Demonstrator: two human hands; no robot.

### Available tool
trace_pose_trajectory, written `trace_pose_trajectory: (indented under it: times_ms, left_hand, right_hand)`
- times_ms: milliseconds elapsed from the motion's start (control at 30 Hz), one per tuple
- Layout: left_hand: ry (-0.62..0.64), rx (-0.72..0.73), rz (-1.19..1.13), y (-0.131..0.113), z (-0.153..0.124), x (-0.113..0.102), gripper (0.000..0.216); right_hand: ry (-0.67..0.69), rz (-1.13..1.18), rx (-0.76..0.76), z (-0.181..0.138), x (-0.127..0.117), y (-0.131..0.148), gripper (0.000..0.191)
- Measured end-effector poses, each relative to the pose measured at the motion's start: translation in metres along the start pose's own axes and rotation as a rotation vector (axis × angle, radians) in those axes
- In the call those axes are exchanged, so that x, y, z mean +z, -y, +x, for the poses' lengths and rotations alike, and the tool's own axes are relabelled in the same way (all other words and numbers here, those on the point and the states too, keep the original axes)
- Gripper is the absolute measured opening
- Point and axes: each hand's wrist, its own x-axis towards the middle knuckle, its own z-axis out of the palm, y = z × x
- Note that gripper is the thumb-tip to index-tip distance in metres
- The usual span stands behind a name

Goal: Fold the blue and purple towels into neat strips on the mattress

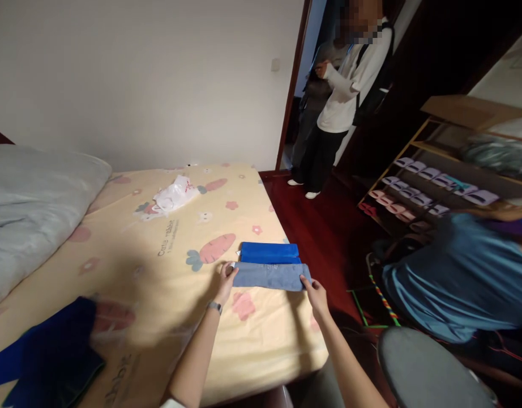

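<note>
Left hand, right hand pinch ends of grey-blue folded cloth strip, lying left-right, near side of bright-blue folded cloth

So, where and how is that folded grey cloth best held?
The folded grey cloth is a long, flat strip, so probably pinch it near its two short ends, one hand from each side, as the left hand and right hand do now.
</note>
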Motion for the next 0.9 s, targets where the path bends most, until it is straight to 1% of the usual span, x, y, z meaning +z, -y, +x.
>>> trace_pose_trajectory:
  times_ms: [67,133,200,267,400,500,567,633,667,700,733,767,800,833,867,900]
  left_hand:
    - [-0.020,0.016,0.081,0.002,0.019,0.009,0.056]
    - [-0.012,0.033,0.174,0.008,0.025,0.015,0.048]
    - [-0.005,0.050,0.273,0.014,0.020,0.017,0.042]
    - [-0.003,0.059,0.364,0.019,0.009,0.015,0.039]
    - [-0.011,0.073,0.521,0.029,-0.012,0.014,0.041]
    - [-0.045,0.123,0.821,0.032,-0.019,0.022,0.041]
    - [-0.067,0.182,0.983,0.032,-0.020,0.029,0.041]
    - [-0.116,0.260,1.027,0.032,-0.024,0.032,0.043]
    - [-0.159,0.296,1.028,0.034,-0.028,0.029,0.044]
    - [-0.210,0.327,1.027,0.037,-0.034,0.022,0.045]
    - [-0.267,0.351,1.019,0.042,-0.042,0.010,0.045]
    - [-0.326,0.365,1.003,0.050,-0.054,-0.008,0.044]
    - [-0.390,0.372,0.994,0.059,-0.068,-0.033,0.042]
    - [-0.461,0.370,0.997,0.069,-0.085,-0.063,0.040]
    - [-0.533,0.356,1.017,0.079,-0.105,-0.097,0.039]
    - [-0.614,0.311,1.060,0.089,-0.128,-0.135,0.038]
  right_hand:
    - [0.015,-0.171,0.027,0.011,-0.007,-0.022,0.050]
    - [0.062,-0.366,0.052,0.021,-0.011,-0.039,0.047]
    - [0.114,-0.531,0.051,0.030,-0.014,-0.051,0.048]
    - [0.130,-0.626,0.018,0.038,-0.015,-0.058,0.050]
    - [0.114,-0.715,-0.054,0.049,-0.014,-0.062,0.053]
    - [0.114,-0.764,-0.043,0.051,-0.012,-0.060,0.051]
    - [0.111,-0.771,-0.024,0.050,-0.011,-0.057,0.052]
    - [0.095,-0.760,-0.018,0.046,-0.012,-0.054,0.055]
    - [0.070,-0.733,-0.030,0.042,-0.015,-0.052,0.057]
    - [0.035,-0.686,-0.053,0.037,-0.019,-0.051,0.060]
    - [-0.006,-0.620,-0.085,0.030,-0.025,-0.051,0.063]
    - [-0.050,-0.545,-0.117,0.022,-0.032,-0.052,0.064]
    - [-0.091,-0.479,-0.138,0.010,-0.040,-0.055,0.065]
    - [-0.121,-0.431,-0.145,-0.003,-0.049,-0.060,0.064]
    - [-0.141,-0.407,-0.133,-0.017,-0.059,-0.066,0.062]
    - [-0.157,-0.420,-0.103,-0.032,-0.068,-0.073,0.060]
